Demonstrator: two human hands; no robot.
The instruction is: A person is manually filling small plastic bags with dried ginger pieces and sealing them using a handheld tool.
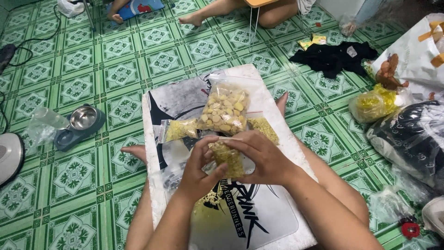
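Head view: at centre frame I am pinching a small bag of yellow bits (227,159) between both hands, left hand (200,167) and right hand (261,157) fingers curled tight around it, steadying it over the white board (296,153) while filled bags (225,109) are lying just above.

both forearms were bare, without sleeves, watch or bracelet. the left hand (200,167) and right hand (262,156) wore no gloves or rings. the legs were bare too.

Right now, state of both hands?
Left hand: closed on the small clear bag of yellow pieces.
Right hand: closed on the same bag, from the other side.
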